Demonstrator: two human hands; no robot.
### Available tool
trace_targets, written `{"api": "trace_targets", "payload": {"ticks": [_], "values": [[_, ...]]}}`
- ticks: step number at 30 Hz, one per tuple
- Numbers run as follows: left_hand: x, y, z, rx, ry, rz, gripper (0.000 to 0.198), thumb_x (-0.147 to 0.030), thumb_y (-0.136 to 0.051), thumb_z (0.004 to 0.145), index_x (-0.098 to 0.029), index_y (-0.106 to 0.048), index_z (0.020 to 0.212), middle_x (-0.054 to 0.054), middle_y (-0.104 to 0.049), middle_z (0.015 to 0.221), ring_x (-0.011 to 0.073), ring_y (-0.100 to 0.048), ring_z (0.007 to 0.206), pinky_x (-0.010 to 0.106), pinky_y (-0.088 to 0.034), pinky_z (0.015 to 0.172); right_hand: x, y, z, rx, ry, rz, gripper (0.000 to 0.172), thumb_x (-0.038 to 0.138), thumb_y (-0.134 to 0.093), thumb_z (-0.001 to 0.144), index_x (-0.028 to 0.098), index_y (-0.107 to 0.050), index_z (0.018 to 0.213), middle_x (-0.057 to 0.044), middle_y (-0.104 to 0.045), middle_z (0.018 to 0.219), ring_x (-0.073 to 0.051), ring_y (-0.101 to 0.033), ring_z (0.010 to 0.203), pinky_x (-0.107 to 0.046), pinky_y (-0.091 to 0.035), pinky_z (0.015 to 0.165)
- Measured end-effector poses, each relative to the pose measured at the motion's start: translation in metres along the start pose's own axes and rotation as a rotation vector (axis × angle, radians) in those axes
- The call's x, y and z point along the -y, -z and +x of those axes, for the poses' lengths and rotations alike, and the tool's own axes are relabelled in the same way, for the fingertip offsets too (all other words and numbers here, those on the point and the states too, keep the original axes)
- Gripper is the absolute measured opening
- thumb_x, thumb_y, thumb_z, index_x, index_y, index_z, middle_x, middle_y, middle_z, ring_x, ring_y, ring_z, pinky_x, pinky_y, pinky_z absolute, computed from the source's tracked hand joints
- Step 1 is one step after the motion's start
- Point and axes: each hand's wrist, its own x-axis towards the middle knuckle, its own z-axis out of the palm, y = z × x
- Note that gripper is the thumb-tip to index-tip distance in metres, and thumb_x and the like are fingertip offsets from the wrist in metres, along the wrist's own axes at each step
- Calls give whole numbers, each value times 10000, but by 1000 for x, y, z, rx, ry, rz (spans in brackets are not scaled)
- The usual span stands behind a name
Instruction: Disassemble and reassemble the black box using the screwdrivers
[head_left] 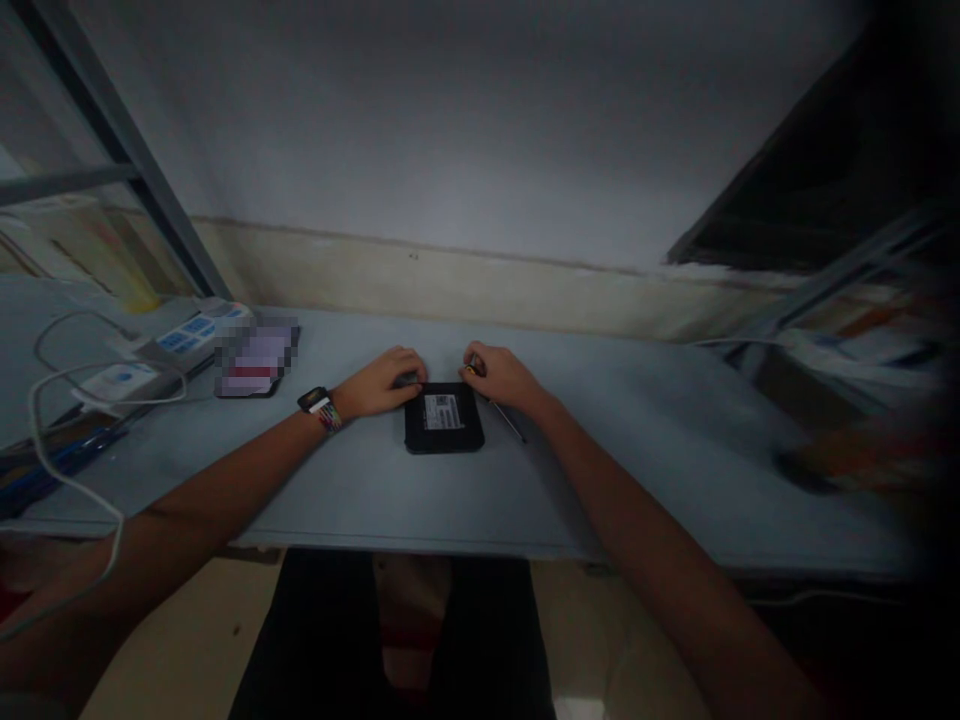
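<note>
A flat black box point(444, 417) with a white printed label lies on the grey-blue table, near its middle. My left hand point(384, 381) is at the box's upper left corner, its fingers curled round a small dark thing that I cannot make out. In my right hand point(501, 375), by the upper right corner, is a screwdriver point(508, 420); the closed fingers wrap its dark and yellow handle, and the thin metal shaft points down and to the right across the table.
A phone point(259, 360) and a white power strip point(176, 350) with looping white cables lie on the left. The wall point(450, 280) rises behind the table point(360, 490). Blurred objects point(847, 460) stand at the right.
</note>
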Motion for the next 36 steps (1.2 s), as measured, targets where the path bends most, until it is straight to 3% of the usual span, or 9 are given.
{"api": "trace_targets", "payload": {"ticks": [11,17,36], "values": [[1,0,-1,25,32,-13,214,-423,-619,1033,-215,-661,1052,89,-705,1110,287,-612,1124,473,-492,1063,-7,1,2,-16,-71,150,232,309,-791,848,243,-580,917,38,-617,714,-166,-566,658,-315,-397,677],[3,0,0,27,32,-31,228,-432,-620,1036,-211,-674,1057,93,-708,1116,291,-613,1127,493,-491,1080,-14,1,0,-11,-89,246,195,291,-791,790,232,-607,822,40,-602,686,-152,-540,642,-310,-396,652],[-2,2,-1,48,2,-16,297,-513,-653,1050,-223,-713,1072,80,-718,1138,273,-616,1145,469,-469,1101,-20,-11,4,-117,-147,461,261,445,-785,807,198,-725,862,-7,-665,727,-168,-579,658,-322,-434,636]]}}
